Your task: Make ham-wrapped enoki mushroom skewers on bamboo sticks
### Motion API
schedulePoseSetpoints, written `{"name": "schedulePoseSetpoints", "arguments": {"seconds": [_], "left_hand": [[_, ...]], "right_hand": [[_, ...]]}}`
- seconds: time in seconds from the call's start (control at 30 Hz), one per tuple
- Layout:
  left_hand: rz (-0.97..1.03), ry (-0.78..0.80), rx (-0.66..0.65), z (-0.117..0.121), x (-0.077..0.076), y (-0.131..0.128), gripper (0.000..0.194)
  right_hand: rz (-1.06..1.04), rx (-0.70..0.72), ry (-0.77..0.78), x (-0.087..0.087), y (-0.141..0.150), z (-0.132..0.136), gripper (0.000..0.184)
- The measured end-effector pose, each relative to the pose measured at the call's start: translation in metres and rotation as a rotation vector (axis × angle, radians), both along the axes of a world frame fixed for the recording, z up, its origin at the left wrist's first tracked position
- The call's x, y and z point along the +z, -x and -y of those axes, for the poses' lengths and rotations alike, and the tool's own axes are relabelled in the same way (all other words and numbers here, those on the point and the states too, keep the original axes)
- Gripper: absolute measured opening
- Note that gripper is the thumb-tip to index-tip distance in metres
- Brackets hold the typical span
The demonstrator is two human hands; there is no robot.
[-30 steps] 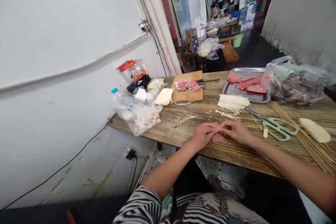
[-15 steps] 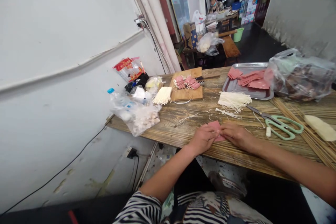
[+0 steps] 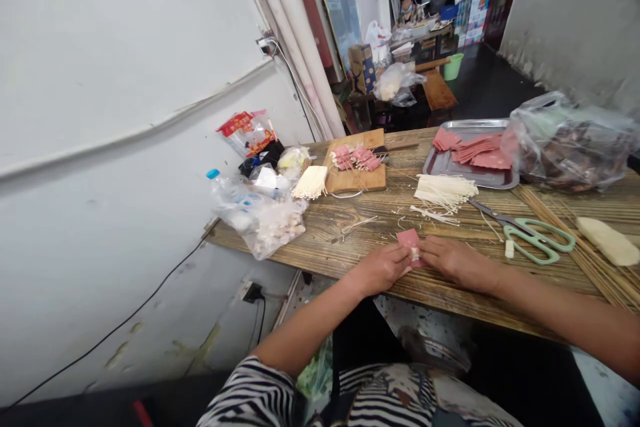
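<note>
A wooden worktop (image 3: 317, 243) is stretching before me. A metal tray (image 3: 440, 169) is holding pink pieces (image 3: 480, 150) at the back right. Green-handled scissors (image 3: 520, 225) are lying near my right hand (image 3: 453, 259). That hand and my left hand (image 3: 384, 268) are grasping one pink slice (image 3: 407, 237) from either side, near the front edge. A white bundle (image 3: 415, 254) is showing between them.

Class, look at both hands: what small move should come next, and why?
Probably fold the pink slice over the pale strands: its far end lies uncovered, the strands sit on it, and the left hand and right hand flank them.
</note>
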State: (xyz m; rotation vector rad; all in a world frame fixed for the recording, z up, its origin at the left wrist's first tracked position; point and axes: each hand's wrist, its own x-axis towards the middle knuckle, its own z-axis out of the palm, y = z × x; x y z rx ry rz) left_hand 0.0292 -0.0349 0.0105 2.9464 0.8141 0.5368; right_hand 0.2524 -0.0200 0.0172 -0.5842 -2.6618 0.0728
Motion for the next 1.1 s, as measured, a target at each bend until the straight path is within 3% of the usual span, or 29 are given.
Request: {"name": "schedulePoseSetpoints", "arguments": {"seconds": [0.17,0.3,0.5,0.73,0.93,1.1], "left_hand": [[-0.102,-0.05,0.008,0.001,0.009,-0.004,0.027],[0.062,0.028,0.073,0.002,0.01,-0.005,0.022],[0.368,0.18,0.189,0.001,-0.002,-0.006,0.023],[0.347,0.218,0.248,0.011,0.012,-0.009,0.013],[0.301,0.17,0.361,0.013,0.007,-0.019,0.013],[0.437,0.33,0.368,0.002,0.004,-0.02,0.011]], "right_hand": [[0.083,0.007,-0.062,0.004,0.004,0.003,0.026],[0.057,-0.01,-0.038,0.0,0.004,0.003,0.025],[-0.099,-0.044,0.136,-0.007,0.004,-0.001,0.034],[-0.265,-0.171,0.456,0.0,0.007,-0.008,0.037],[-0.258,-0.202,0.539,0.001,0.007,-0.014,0.042],[-0.314,-0.177,0.531,0.0,0.007,-0.011,0.036]]}}
